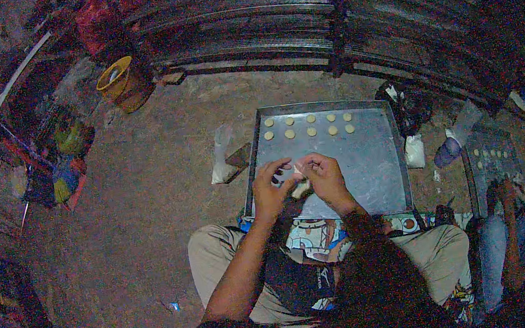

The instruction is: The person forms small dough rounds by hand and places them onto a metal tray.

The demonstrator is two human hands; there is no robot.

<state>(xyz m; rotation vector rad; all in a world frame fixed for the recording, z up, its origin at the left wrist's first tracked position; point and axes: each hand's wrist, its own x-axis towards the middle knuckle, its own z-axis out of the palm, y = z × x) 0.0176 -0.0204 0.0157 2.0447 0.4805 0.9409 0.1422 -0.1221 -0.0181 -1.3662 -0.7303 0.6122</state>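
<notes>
Over the near left part of a large metal baking tray, my two hands meet. My left hand has its fingers curved, its thumb reaching toward my right hand. The right fingers are bent in a pinch. A small pale bit between the fingertips is too blurred to make out. Just below the thumbs shows a pale lump of dough; whether it is held or lies on the tray I cannot tell. Two rows of small round dough pieces lie along the tray's far left side.
Left of the tray is a clear bag of white powder; another white bag stands at its right. Further right, another person's hands are by a second tray. A yellow bucket and metal racks stand behind.
</notes>
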